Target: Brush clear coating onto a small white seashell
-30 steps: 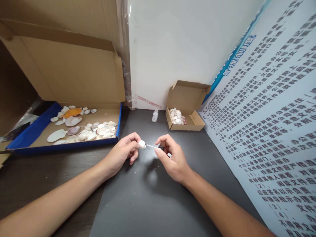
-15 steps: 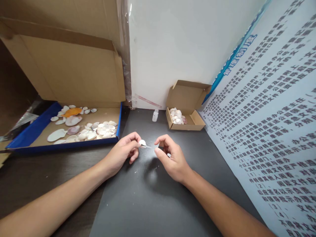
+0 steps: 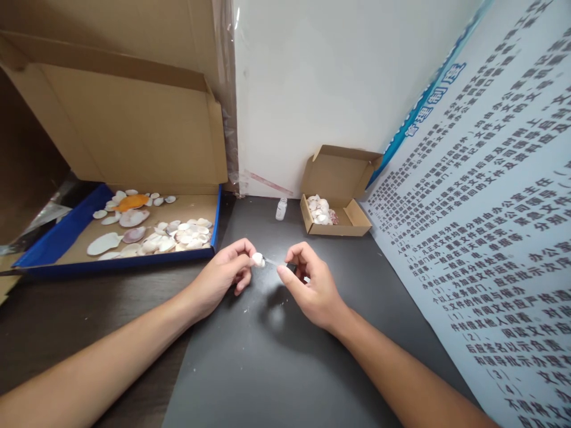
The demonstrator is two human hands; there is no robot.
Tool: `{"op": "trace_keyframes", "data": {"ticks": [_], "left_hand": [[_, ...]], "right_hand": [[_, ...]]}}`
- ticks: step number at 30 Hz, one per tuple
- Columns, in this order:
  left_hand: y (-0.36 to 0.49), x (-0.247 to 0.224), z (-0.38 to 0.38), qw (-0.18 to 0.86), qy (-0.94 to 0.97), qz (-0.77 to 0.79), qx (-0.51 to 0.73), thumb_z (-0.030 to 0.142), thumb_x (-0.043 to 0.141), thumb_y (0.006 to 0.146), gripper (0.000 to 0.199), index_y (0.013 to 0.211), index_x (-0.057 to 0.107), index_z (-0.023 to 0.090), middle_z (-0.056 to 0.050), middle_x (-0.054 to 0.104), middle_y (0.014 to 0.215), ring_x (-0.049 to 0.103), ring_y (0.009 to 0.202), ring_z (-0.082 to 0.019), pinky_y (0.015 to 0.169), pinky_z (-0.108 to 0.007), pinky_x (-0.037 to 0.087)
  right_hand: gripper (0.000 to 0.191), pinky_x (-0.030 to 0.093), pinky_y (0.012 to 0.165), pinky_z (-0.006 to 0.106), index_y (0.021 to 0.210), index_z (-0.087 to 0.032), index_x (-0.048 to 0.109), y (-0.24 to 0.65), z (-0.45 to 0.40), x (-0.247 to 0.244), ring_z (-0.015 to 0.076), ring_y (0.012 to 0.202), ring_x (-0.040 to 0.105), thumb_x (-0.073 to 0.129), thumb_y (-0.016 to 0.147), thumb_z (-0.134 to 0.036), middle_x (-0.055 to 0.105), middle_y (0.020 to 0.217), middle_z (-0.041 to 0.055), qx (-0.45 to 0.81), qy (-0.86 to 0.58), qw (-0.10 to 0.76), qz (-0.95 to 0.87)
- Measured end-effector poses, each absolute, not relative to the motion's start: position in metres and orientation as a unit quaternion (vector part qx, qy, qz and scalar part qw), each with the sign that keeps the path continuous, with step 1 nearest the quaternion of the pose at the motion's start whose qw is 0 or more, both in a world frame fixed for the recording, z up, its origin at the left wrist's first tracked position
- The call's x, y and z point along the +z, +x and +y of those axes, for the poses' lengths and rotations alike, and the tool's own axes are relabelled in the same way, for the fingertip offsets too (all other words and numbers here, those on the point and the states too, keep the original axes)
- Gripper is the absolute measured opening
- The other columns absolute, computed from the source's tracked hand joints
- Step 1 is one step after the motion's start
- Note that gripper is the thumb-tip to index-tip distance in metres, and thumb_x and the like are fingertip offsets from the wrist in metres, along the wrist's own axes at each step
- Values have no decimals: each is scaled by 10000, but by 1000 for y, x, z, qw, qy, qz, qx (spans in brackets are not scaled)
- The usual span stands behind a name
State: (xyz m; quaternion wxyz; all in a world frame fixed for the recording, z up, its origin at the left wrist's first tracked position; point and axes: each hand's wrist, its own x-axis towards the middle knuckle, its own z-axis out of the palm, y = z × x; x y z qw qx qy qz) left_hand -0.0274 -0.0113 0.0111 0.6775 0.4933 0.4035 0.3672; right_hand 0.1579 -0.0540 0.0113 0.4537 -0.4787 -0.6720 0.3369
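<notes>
Between thumb and fingertips, my left hand (image 3: 229, 267) pinches a small white shell (image 3: 258, 260) above the dark mat. My right hand (image 3: 310, 282) is closed on a small black-capped brush (image 3: 291, 267). The brush's thin pale stem points left, and its tip is at the shell's right edge. Behind the hands a small clear bottle (image 3: 281, 209) with whitish contents stands upright on the mat, its top uncapped.
At the left is an open blue-edged box (image 3: 147, 260) with many shells, one of them orange. A small open cardboard box (image 3: 336, 229) with shells stands at the back right. A printed board (image 3: 482, 196) slants along the right side.
The shell in my left hand has turned, showing more of its white face. The brush in my right hand has tilted, and its tip now meets the shell's edge.
</notes>
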Motion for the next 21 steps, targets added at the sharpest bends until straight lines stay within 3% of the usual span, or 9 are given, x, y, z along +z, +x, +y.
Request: {"op": "trace_keyframes", "data": {"ticks": [10, 21], "left_hand": [[-27, 12, -12, 678, 491, 405, 368, 257, 593, 774, 144, 766, 463, 197, 97, 415, 489, 350, 377, -47, 384, -152, 279], [-28, 5, -10, 671, 503, 403, 366, 282, 589, 792, 140, 785, 472, 204, 99, 395, 470, 339, 372, -55, 370, -154, 282]], "right_hand": [[129, 273, 506, 221, 866, -214, 476, 158, -53, 12, 95, 521, 338, 599, 831, -220, 304, 599, -93, 306, -502, 430, -685], [125, 281, 483, 218, 872, -206, 495, 157, -55, 13, 91, 515, 325, 609, 823, -217, 344, 613, -87, 326, -463, 444, -694]]}}
